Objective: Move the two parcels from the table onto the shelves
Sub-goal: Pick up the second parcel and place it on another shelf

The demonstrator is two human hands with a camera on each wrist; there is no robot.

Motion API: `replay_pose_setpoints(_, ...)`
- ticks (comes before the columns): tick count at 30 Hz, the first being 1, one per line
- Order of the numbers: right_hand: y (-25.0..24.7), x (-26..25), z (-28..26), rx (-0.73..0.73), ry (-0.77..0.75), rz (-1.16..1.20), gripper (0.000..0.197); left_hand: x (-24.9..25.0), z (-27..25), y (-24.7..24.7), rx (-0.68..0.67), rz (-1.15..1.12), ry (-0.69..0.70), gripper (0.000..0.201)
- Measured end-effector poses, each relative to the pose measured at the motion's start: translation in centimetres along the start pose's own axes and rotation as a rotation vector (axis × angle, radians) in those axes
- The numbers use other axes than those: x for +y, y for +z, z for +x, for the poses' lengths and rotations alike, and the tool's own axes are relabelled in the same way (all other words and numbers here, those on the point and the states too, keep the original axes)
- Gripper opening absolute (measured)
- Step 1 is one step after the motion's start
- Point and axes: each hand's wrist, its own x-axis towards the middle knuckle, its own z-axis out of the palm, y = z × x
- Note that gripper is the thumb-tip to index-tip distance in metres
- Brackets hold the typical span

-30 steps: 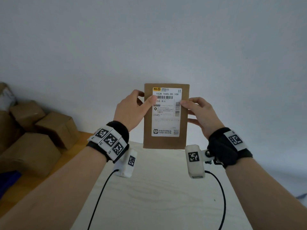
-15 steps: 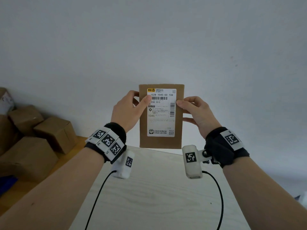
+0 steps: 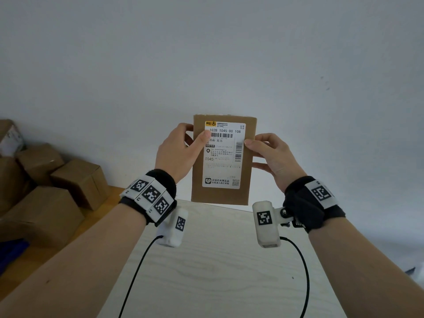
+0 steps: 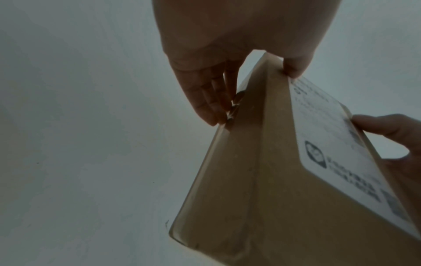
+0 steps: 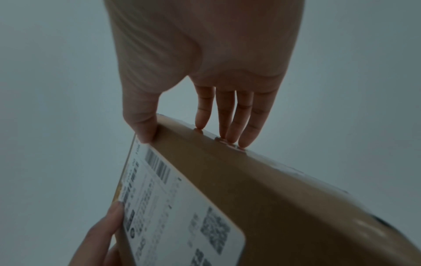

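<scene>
Centre of the frame, above the pale wooden tabletop [image 3: 206,260], we hold the flat brown cardboard parcel [image 3: 223,193] upright, left hand [image 3: 177,154] and right hand [image 3: 274,157] pinching opposite edges, presumably steadying its label for reading.

Pale wood-grain table top [image 3: 218,271], seen from above, its far edge running close to a plain white wall [image 3: 206,53]. To its left lay an orange-brown wooden surface [image 3: 107,198], which bore a pile of brown cardboard boxes [image 3: 46,193] stacked against the wall. A dark blue object [image 3: 11,253] lay beside the boxes.
</scene>
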Motion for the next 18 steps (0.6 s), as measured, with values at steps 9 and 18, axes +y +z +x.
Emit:
replay_pose_setpoints(9, 0.41, 0.13, -0.21, -0.011, 0.002, -0.009, 0.022, -0.05, -0.43, -0.41, 0.009, -0.011, -0.012, 0.049)
replay_pose_setpoints(18, 0.93, -0.09, -0.33, -0.016, 0.007, -0.019, 0.021, -0.16, -0.70, -0.93, 0.005, -0.029, -0.013, 0.054)
